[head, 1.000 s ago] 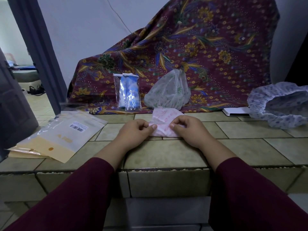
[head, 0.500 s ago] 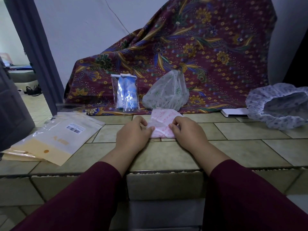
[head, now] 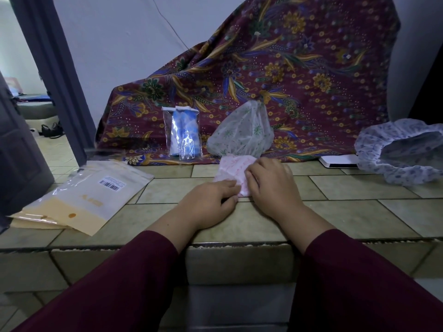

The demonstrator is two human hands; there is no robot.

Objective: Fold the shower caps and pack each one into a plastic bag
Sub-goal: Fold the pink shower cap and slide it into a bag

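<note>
Left hand (head: 211, 202) slid nearer, both hands pinching pink cap (head: 236, 170)

Both hands cover the pink shower cap's (head: 233, 167) near part.

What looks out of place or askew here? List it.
Nothing looks spilled or damaged. One oddity: the blue-patterned shower cap lies unfolded at the right while both hands press the pink shower cap on the tiled ledge.
</note>
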